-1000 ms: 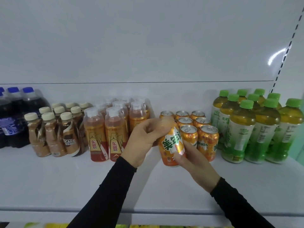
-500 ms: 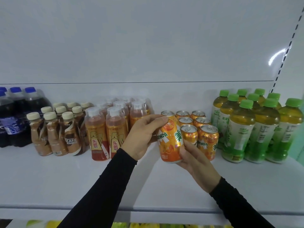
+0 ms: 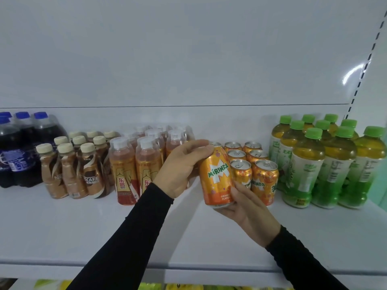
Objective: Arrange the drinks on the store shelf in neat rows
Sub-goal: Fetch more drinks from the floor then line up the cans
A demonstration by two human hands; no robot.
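Orange can point(image 3: 216, 177) held just above the shelf point(image 3: 83, 227), tilted slightly with its top leaning toward 11 o'clock, logo side facing the camera. Left hand point(image 3: 178, 166) wraps the can's upper left side, thumb over the rim. Right hand point(image 3: 245, 208) cups the base from 5 o'clock, fingers curled up its right side. Judgement: two-hand hold serves to turn the label forward before the can is set down.

Position: can sits at the 9 o'clock side of the can block point(image 3: 251, 166), touching or nearly touching the front-left can; cannot tell which. The block shows two columns, three deep, with another can top partly hidden behind the held can. Judgement: the can belongs at the front of a third column on the left.

Open room: gap between the can block and the red-label bottles point(image 3: 134, 168) at 9 o'clock is narrow, mostly filled by the left hand. Green-cap bottles point(image 3: 310, 164) stand just beside the block at 3 o'clock, no slack there. Wide bare shelf toward 6 o'clock, ending at the front edge point(image 3: 62, 263).

Risk, as judgement: the left hand's knuckles sit close to the red-label bottles, so withdrawal toward 6 o'clock looks safest.
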